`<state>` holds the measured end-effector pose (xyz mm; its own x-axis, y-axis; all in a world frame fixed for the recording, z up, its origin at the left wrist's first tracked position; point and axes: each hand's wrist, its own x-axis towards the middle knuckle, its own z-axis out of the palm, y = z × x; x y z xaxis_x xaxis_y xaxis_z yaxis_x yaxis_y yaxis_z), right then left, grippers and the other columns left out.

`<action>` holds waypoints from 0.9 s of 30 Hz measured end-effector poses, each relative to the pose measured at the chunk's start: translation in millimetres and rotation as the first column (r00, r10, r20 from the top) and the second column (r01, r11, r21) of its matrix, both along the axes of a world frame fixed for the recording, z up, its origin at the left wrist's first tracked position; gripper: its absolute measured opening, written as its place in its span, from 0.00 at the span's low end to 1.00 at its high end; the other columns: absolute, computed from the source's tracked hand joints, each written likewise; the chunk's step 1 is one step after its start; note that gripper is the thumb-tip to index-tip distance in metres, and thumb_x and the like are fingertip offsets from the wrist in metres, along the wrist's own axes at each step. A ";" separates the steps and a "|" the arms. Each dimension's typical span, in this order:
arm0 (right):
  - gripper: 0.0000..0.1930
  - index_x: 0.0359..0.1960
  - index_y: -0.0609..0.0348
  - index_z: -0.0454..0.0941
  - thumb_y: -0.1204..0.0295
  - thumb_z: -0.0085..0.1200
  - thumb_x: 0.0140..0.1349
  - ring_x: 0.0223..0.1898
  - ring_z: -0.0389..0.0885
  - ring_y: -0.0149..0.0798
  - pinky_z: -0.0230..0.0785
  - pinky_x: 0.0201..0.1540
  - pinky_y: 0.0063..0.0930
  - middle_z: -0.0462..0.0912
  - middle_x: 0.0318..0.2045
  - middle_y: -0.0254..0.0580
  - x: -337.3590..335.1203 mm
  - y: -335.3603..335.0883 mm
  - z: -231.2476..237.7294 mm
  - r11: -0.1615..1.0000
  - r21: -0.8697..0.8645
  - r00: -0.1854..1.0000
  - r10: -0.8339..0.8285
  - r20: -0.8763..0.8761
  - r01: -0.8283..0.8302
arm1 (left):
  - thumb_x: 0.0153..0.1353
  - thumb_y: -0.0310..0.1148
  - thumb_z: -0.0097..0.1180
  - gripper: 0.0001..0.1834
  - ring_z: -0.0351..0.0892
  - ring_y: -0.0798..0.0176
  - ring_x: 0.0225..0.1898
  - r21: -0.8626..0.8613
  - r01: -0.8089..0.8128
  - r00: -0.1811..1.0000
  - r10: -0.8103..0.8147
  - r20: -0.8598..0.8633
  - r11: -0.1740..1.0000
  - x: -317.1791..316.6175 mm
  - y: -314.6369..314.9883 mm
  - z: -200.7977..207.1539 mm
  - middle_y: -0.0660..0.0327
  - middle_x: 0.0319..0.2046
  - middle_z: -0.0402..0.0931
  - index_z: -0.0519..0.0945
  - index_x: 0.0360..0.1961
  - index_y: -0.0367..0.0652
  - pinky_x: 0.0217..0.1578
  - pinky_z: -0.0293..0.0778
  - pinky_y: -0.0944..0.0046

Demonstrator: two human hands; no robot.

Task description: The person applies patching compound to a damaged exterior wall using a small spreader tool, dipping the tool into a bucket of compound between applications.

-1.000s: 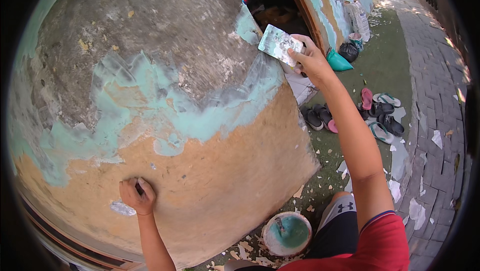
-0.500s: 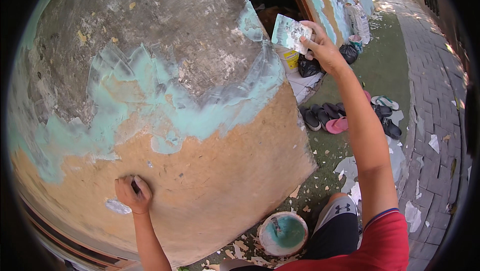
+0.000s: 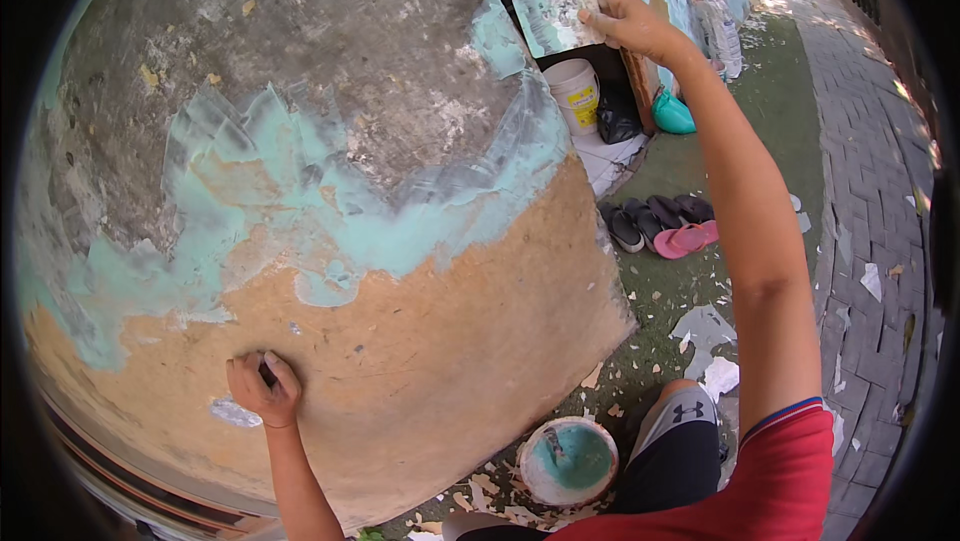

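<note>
Up at the wall's right-hand edge, my right hand (image 3: 632,19) grips a flat rectangular putty spreader (image 3: 556,23), its face smeared with turquoise and white. Just left of it the corner of the wall carries a turquoise patch. Along the wall (image 3: 430,331) runs a broad uneven band of turquoise filler (image 3: 390,231), between bare grey above and tan paint below. My left hand (image 3: 264,387) rests curled against the tan part, beside a small whitish patch (image 3: 234,412). A dark gap shows between its fingers; what is inside cannot be made out.
Near my knee stands a bucket (image 3: 569,461) of turquoise filler with a tool in it. Pink flip-flops (image 3: 686,240) and dark shoes (image 3: 625,228) lie beyond the wall corner. A white pail (image 3: 574,93) and black bag (image 3: 617,123) sit by the doorway. Paint flakes litter the ground.
My right hand has moved up and slightly left with the spreader, which now lies flatter. The pail beneath it shows more fully. My left hand keeps its place on the wall.
</note>
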<state>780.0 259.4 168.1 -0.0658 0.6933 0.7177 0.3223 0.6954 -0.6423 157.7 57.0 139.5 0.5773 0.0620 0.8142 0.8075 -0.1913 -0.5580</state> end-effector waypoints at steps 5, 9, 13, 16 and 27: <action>0.20 0.66 0.45 0.67 0.70 0.50 0.73 0.29 0.66 0.21 0.62 0.30 0.20 0.80 0.42 0.30 -31.3 -9.3 16.4 0.972 0.080 0.975 0.219 0.045 -0.222 | 0.61 0.24 0.53 0.05 0.61 0.53 0.20 0.007 -0.006 1.000 0.006 0.000 1.000 0.1 -0.7 0.8 0.55 0.21 0.65 0.72 0.29 0.37 0.21 0.55 0.55; 0.21 0.66 0.44 0.67 0.71 0.50 0.73 0.36 0.73 0.23 0.65 0.33 0.21 0.80 0.44 0.30 -21.0 39.1 5.9 0.872 0.488 0.974 -0.090 0.209 -0.025 | 0.61 0.24 0.54 0.05 0.61 0.53 0.20 0.007 -0.004 1.000 0.004 -0.013 1.000 -4.0 2.7 -0.3 0.55 0.21 0.65 0.72 0.29 0.37 0.21 0.55 0.55; 0.22 0.66 0.44 0.66 0.68 0.52 0.72 0.32 0.70 0.22 0.62 0.31 0.19 0.80 0.41 0.30 11.1 19.2 -9.4 0.998 0.058 0.999 0.037 0.001 -0.037 | 0.61 0.23 0.54 0.05 0.61 0.53 0.20 0.001 0.005 1.000 -0.005 0.000 1.000 -2.8 0.3 0.6 0.55 0.21 0.64 0.72 0.29 0.37 0.22 0.55 0.55; 0.23 0.66 0.41 0.67 0.71 0.52 0.70 0.29 0.70 0.23 0.62 0.28 0.19 0.81 0.38 0.32 6.8 6.3 -1.9 0.990 0.099 0.994 0.106 -0.020 -0.104 | 0.61 0.23 0.54 0.04 0.61 0.53 0.20 0.004 0.003 1.000 -0.003 0.002 1.000 0.1 0.3 0.9 0.55 0.21 0.65 0.72 0.29 0.37 0.22 0.55 0.55; 0.21 0.66 0.42 0.66 0.70 0.50 0.73 0.29 0.67 0.21 0.60 0.27 0.19 0.78 0.37 0.28 2.4 8.7 -27.4 0.999 0.017 0.996 0.042 -0.075 -0.041 | 0.61 0.23 0.54 0.05 0.61 0.53 0.20 0.008 -0.004 1.000 0.004 -0.002 1.000 -3.0 0.3 0.7 0.56 0.20 0.64 0.72 0.29 0.37 0.21 0.55 0.54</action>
